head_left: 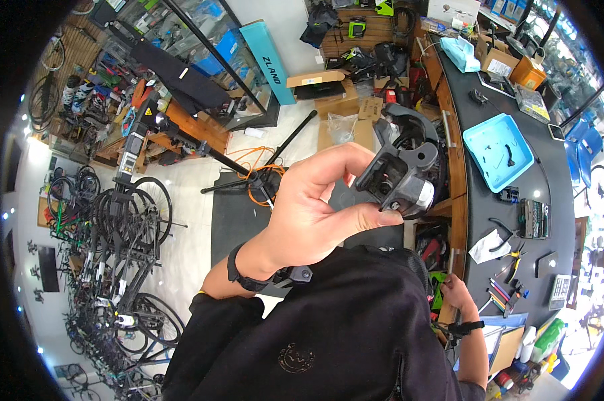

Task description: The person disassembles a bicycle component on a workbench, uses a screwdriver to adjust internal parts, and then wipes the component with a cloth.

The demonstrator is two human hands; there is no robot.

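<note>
Raised in front of my chest, my left hand (315, 200) is closed on a black clamp-like bike part (399, 164). Its thumb and fingers pinch the near end. That part has a curved, ring-shaped band at the far end and a silvery piece at its lower right. Down at the right, my right hand (457, 293) is by the counter's side, its fingers curled beside a lime-green thing (437, 289). What those fingers grip is too small to make out.
A dark counter (479, 227) runs along my right, bearing a light-blue tray (499, 150), pliers (514, 266) and a calculator (560, 292). Several bicycles (138, 267) line the left. A black stand (252, 177) with orange cable is on the floor ahead, near cardboard boxes (342, 107).
</note>
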